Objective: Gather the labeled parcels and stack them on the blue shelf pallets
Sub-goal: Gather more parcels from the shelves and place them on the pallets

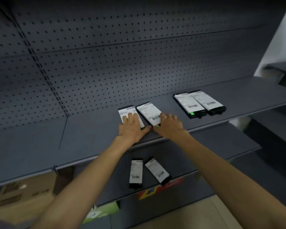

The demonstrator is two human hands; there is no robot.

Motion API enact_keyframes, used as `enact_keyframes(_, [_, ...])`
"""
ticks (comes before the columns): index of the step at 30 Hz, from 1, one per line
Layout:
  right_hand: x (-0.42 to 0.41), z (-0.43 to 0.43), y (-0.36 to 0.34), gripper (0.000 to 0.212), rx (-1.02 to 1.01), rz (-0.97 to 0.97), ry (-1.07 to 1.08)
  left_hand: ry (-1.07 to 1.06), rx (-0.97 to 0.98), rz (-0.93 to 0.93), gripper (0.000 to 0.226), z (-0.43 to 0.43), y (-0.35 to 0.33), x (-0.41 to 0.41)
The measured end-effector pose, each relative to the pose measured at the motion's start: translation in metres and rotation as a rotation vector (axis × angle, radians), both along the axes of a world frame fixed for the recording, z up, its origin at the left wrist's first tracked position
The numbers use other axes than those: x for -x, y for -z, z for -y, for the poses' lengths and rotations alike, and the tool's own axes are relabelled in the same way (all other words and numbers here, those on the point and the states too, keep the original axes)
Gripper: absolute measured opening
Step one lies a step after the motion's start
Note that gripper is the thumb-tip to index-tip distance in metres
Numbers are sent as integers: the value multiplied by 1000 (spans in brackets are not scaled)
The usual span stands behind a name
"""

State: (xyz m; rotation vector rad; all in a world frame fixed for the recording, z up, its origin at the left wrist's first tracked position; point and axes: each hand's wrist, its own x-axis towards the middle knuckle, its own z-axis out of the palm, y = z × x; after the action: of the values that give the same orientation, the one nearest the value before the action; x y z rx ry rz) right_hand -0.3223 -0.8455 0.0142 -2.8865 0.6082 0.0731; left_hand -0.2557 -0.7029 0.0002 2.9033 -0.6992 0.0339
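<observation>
Two flat black parcels with white barcode labels lie side by side on the grey-blue shelf (89, 129). My left hand (132, 128) rests flat with straight fingers on the left parcel (125, 111). My right hand (169, 125) lies on the near right end of the right parcel (148, 111), fingers relaxed over its edge. Two more labeled parcels (199, 103) sit together further right on the same shelf. On the shelf below lie another two: one parcel (136, 173) straight, the other parcel (158, 171) angled.
A perforated back panel (106, 55) rises behind the shelf. The lower shelf front carries a red and yellow sticker (155, 190). Cardboard boxes (20, 200) stand at the lower left, and a green and white box (102, 212) sits near the floor.
</observation>
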Motion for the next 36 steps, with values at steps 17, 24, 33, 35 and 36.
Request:
enact_keyframes(17, [-8, 24, 9, 73, -200, 245, -248, -341, 421, 112, 52, -26, 18, 53])
enact_keyframes(24, [-22, -13, 4, 78, -211, 320, -428, -493, 526, 232, 55, -74, 11, 59])
enact_keyframes(33, [-39, -169, -3, 80, -281, 354, -659, -639, 572, 429, 53, -233, 2, 90])
enact_keyframes(35, [-41, -218, -5, 79, -290, 364, -711, -689, 567, 451, 53, -279, -1, 100])
enact_keyframes(36, [-41, -241, -6, 79, -290, 369, -735, -707, 562, 452, 53, -300, -3, 106])
